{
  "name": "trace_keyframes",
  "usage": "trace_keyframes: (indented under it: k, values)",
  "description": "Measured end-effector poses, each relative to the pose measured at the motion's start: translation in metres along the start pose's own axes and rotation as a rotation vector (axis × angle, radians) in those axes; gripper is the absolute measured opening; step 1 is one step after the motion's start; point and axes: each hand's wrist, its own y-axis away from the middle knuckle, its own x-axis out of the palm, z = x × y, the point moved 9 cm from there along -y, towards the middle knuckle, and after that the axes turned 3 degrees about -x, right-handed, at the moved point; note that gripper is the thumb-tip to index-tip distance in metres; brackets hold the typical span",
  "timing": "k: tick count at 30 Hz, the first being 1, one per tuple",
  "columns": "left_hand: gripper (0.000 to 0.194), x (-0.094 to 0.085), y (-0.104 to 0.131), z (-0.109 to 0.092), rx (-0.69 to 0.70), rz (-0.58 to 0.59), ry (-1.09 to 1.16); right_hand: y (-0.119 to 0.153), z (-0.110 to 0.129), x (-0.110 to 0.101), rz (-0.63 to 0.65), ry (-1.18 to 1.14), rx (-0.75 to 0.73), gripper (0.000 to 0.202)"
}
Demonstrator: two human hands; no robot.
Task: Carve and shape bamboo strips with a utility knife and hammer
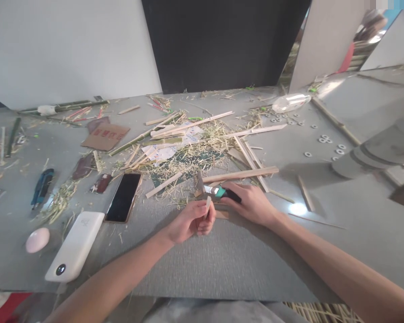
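My left hand (191,222) is closed around a short, pale strip of wood or bamboo (208,205), whose tip sticks up past the thumb. To its right, my right hand (251,202) grips a green and black utility knife (220,192) with its metal end pointing left. The knife's front end is close above the strip; whether they touch I cannot tell. A small wooden block (199,184) stands just beyond the knife. Behind both hands lie a long wooden strip (242,174) and a heap of pale shavings (188,166) over a dark green mat.
Left of my arms lie a phone (124,197), a white power bank (76,246), a pinkish rounded object (37,240) and a blue-black tool (43,186). Cardboard (106,136) lies farther back. At right are white rings (325,139), a plastic bottle (291,103) and a grey cylinder (377,150).
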Motion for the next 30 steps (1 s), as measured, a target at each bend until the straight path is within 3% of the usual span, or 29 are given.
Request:
trace_keyframes:
  k: [30]
  values:
    - [0.036,0.0046,0.0023,0.0004,0.064,0.026,-0.03,0.0036,-0.0002,0.0002,-0.018,-0.005,-0.011,0.031]
